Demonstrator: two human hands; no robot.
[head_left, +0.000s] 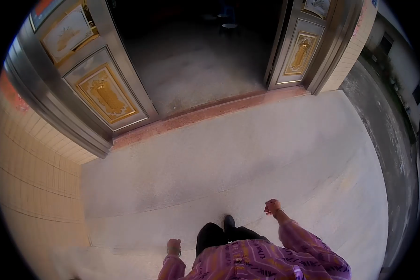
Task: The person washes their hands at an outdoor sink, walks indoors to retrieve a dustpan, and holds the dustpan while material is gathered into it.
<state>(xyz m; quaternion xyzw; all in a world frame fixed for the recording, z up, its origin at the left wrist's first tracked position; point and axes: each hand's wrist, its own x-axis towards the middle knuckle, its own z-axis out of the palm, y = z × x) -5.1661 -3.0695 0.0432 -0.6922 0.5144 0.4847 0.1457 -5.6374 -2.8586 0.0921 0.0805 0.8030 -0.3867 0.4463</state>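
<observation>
With 12 o'clock straight ahead of the body, the likeliest trouble is a stumble: the red sill [210, 110] at 12 seems to stand slightly above the floor [247, 158], and a toe could catch if the shoe [228, 223] came up too low. The dim doorway [196, 56] would make the stools [229, 27] at 12 easy to bump. The left door [106, 93] at 11 or the right door [299, 56] at 1 could be knocked by a careless elbow passing close.

The right hand [272, 206] is curled in a loose fist, nothing visible in it. Whether the fingers of the left hand [173, 245] are closed cannot be told; no object shows there. The hands are well apart, one each side of the body.

Nearest them are the shoe and the trousers [210, 237]. From the right hand, the shoe lies between 8 and 9, apart from it. From the left hand, the trousers lie toward 3, near but not touching, and the shoe at 2.
</observation>
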